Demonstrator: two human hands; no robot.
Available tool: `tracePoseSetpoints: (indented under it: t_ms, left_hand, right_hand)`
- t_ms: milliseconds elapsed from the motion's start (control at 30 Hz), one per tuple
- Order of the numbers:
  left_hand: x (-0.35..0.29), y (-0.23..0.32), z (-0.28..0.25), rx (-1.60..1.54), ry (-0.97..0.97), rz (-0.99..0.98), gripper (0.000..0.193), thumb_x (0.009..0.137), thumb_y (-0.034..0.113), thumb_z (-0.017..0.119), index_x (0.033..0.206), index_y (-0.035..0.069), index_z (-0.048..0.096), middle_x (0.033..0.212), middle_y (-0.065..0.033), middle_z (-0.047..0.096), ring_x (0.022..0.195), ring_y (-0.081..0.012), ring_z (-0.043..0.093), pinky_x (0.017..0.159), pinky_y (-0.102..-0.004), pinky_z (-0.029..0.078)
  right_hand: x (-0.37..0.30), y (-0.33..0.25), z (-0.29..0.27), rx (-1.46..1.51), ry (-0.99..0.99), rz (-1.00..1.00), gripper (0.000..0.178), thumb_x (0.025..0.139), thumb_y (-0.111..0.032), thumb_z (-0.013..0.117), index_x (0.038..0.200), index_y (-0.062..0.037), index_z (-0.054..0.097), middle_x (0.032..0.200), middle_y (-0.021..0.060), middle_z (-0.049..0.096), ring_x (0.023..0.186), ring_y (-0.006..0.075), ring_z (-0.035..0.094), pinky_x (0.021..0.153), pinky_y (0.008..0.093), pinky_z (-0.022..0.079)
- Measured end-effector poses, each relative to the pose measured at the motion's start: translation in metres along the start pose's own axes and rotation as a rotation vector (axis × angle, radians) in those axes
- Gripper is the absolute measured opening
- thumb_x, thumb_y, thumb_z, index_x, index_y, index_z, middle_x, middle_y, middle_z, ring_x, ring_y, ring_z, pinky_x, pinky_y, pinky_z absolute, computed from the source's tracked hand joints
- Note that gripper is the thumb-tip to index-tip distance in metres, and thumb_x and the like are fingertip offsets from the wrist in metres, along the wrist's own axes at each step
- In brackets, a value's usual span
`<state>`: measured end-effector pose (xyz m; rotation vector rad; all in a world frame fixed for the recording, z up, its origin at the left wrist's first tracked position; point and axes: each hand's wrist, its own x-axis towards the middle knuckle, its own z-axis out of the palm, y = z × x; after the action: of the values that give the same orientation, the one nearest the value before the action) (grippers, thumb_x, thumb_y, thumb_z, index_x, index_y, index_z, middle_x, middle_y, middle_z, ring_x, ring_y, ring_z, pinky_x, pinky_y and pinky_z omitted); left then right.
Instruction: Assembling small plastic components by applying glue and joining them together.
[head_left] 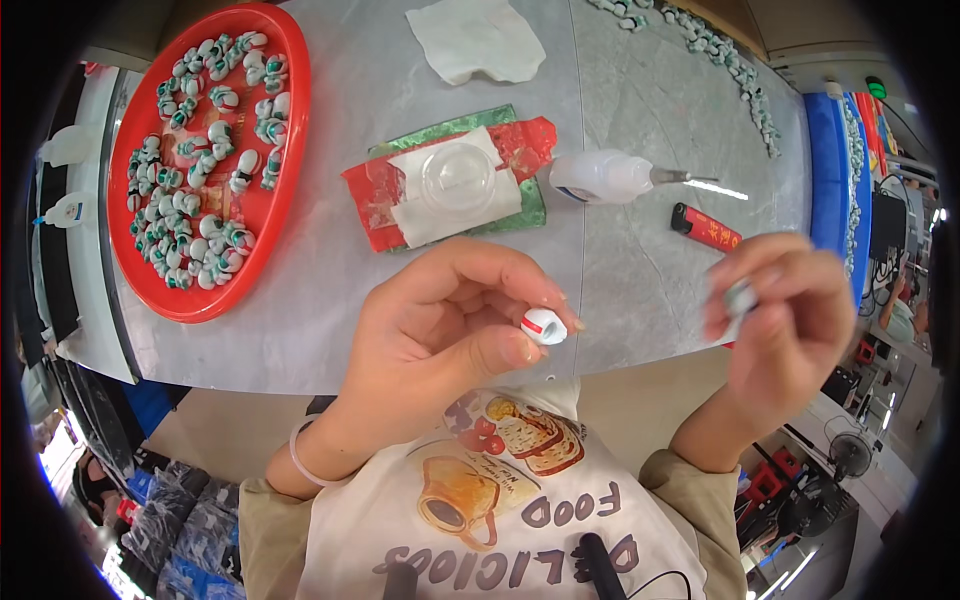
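A grey marble-look counter (640, 120) carries a red oval tray (285, 90) at far left, heaped with small white-and-green beads (200, 180). Mid-counter lies a red-and-green foil sheet (525, 135) under a clear plastic dish (458, 177), with a glue bottle (600, 177) and red lighter (706, 228) to its right. Near the body, the left hand (440, 330) pinches a small white bead with a red band (543, 326) between thumb and forefinger; it looks light, hard, smooth and likely slippery, best held across its sides. The right hand (785, 320), blurred, curls closed on a small grey piece (740, 297).
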<state>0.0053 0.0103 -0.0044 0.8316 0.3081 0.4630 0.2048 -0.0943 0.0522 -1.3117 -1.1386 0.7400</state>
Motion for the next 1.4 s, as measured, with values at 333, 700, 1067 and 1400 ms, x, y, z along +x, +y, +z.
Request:
tracePoseSetpoints:
  t_ms: [333, 700, 1067, 1400]
  left_hand:
    - [-0.004, -0.004, 0.003, 0.058, 0.087, 0.062, 0.021, 0.075, 0.001, 0.059, 0.094, -0.003, 0.050, 0.091, -0.0097, 0.056, 0.083, -0.0134, 0.055, 0.071, -0.0239, 0.045]
    - [-0.001, -0.007, 0.007, 0.227, 0.139, 0.171, 0.026, 0.065, 0.012, 0.070, 0.082, 0.000, 0.055, 0.079, -0.0106, 0.055, 0.069, -0.0134, 0.054, 0.058, -0.0213, 0.044]
    - [-0.002, -0.005, 0.005, 0.253, 0.183, 0.124, 0.020, 0.060, 0.007, 0.073, 0.074, 0.003, 0.060, 0.071, -0.0099, 0.055, 0.059, -0.0103, 0.052, 0.050, -0.0196, 0.042]
    - [0.000, -0.005, 0.006, 0.241, 0.190, 0.124, 0.017, 0.061, -0.002, 0.070, 0.073, 0.002, 0.059, 0.069, -0.0108, 0.055, 0.057, -0.0100, 0.053, 0.047, -0.0192, 0.042]
  right_hand:
    - [-0.002, 0.007, 0.045, -0.243, -0.101, -0.147, 0.023, 0.055, -0.002, 0.071, 0.072, 0.0017, 0.058, 0.077, 0.0171, 0.056, 0.064, 0.0201, 0.056, 0.056, 0.0232, 0.044]
    - [-0.008, 0.010, 0.056, -0.387, -0.067, -0.313, 0.029, 0.053, 0.004, 0.073, 0.074, -0.0016, 0.054, 0.076, 0.0134, 0.059, 0.058, 0.0152, 0.053, 0.047, 0.0221, 0.040]
    - [-0.012, 0.015, 0.063, -0.421, -0.032, -0.286, 0.025, 0.055, -0.002, 0.073, 0.069, -0.0044, 0.053, 0.073, 0.0090, 0.058, 0.050, 0.0117, 0.045, 0.042, 0.0225, 0.032]
    - [-0.014, 0.021, 0.062, -0.367, -0.042, -0.258, 0.027, 0.053, -0.004, 0.075, 0.069, -0.0055, 0.053, 0.071, 0.0076, 0.056, 0.049, 0.0105, 0.044, 0.042, 0.0225, 0.032]
